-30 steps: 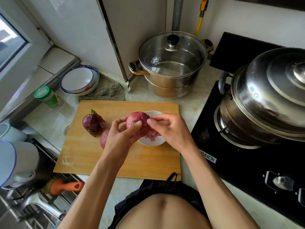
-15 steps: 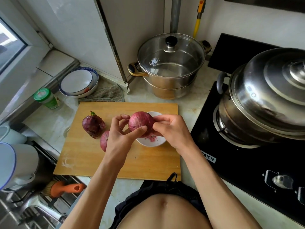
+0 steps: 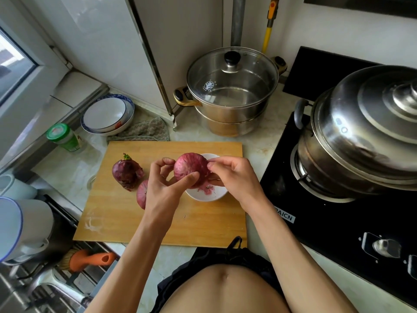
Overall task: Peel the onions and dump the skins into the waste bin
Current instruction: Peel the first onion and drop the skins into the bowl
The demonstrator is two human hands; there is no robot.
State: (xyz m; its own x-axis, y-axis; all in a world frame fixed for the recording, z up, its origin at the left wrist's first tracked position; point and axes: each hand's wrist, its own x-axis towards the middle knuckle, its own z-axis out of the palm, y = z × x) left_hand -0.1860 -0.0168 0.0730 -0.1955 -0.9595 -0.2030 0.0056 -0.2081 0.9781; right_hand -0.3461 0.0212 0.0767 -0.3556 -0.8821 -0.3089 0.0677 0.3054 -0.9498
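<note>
— What has changed as we look now?

— We have turned the onion [image 3: 191,169] in our left hand [image 3: 165,187], whose thumb and fingers curl round it, so a fresh side faces our right hand [image 3: 232,175]. That hand pinches a strip of skin at the onion's far edge, above the white bowl [image 3: 206,195]. We judge peeling is midway.

— And the count?

— We see three onions: the held one, a dark one [image 3: 126,172] left of our left hand, and a second onion [image 3: 142,195] partly hidden behind it. One bowl with skin scraps [image 3: 206,188], one cutting board [image 3: 158,220]. We see no bin.

Daylit window [image 3: 13,64] beside white wall [image 3: 94,37], marble counter [image 3: 65,168].
</note>
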